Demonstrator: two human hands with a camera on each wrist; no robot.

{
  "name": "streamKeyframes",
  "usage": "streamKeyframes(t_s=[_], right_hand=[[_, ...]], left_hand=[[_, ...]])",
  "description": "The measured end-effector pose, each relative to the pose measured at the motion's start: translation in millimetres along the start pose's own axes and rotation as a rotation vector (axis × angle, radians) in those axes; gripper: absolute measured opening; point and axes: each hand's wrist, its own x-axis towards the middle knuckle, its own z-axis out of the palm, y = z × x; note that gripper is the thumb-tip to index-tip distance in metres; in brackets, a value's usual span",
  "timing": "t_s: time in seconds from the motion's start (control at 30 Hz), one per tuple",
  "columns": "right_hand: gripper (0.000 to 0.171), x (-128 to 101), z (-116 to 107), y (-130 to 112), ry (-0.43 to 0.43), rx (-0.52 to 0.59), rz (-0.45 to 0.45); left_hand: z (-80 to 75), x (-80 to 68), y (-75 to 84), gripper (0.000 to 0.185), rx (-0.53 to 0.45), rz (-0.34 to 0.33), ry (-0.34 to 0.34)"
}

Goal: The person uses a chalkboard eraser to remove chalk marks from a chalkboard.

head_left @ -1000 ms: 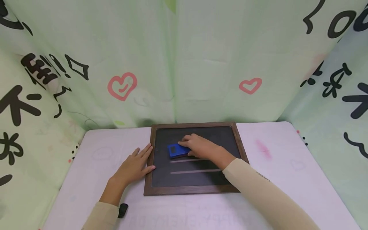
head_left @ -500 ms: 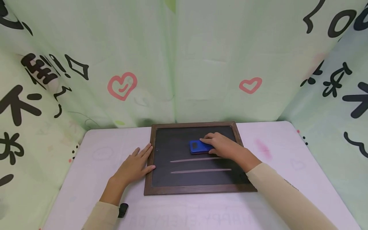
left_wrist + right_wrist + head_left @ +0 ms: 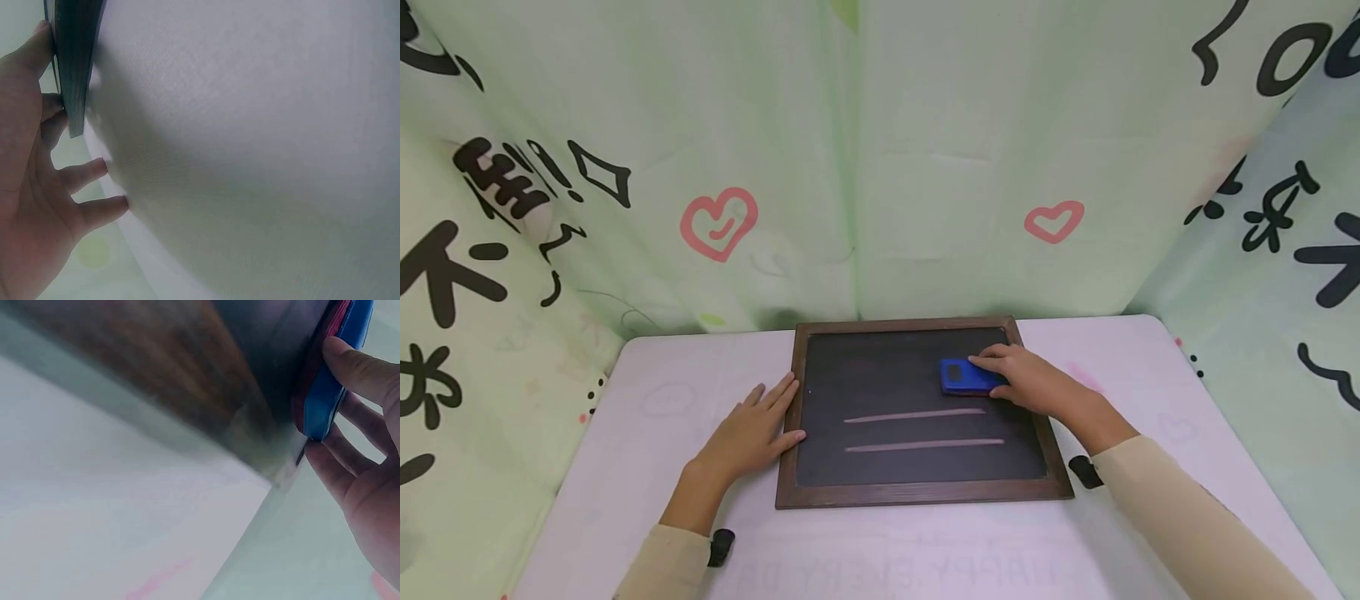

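Note:
A dark chalkboard point(image 3: 880, 375) in a brown wooden frame lies flat on the table point(image 3: 655, 400). Two pale chalk lines point(image 3: 917, 414) cross its lower half. My right hand point(image 3: 1037, 385) grips a blue eraser point(image 3: 964, 377) against the board near its upper right corner; in the right wrist view the fingers point(image 3: 359, 369) curl round the blue eraser point(image 3: 331, 394) beside the wooden frame point(image 3: 169, 375). My left hand point(image 3: 747, 435) lies flat on the table, fingers straight, thumb touching the frame's left edge; the left wrist view shows the hand point(image 3: 37, 187) against the board's edge point(image 3: 74, 62).
Green printed curtains point(image 3: 865, 158) with red hearts and black marks close in the table at the back and both sides. A pink smudge point(image 3: 1086, 379) marks the tabletop right of the board. Black wrist straps point(image 3: 1084, 471) show at both sleeves.
My right hand has slid the blue eraser across the board's upper part from left of centre to the right edge. The left hand and the board have stayed put.

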Motion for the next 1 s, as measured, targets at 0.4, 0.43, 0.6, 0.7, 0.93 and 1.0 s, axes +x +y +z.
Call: streamKeyframes(t_s=[0.4,0.43,0.6,0.7,0.93,1.0], right_hand=[[0.058,-17.1,0.9,11.4,0.021,0.071,0.042],[0.058,-17.5,0.9,11.1,0.023,0.072,0.043],[0.058,-18.6,-0.5,8.4,0.023,0.068,0.045],[0.058,-19.7,-1.6,6.4,0.006,0.064,0.056],[0.059,-28.1,-1.2,2.1,-0.025,0.06,0.062],[0.058,-30.9,-0.9,0.7,-0.029,0.063,0.059]], left_hand=[[0.7,0.1,-0.4,0.081,0.004,-0.003,-0.004],[0.8,-0.1,-0.4,0.081,0.006,-0.004,-0.007],[0.6,-0.2,0.4,0.081,0.004,-0.009,-0.012],[0.6,0.3,0.4,0.081,0.008,-0.01,-0.011],[2.1,0.9,-1.2,0.081,0.006,-0.013,-0.015],[2.8,1.2,-1.7,0.081,0.006,-0.009,-0.014]])
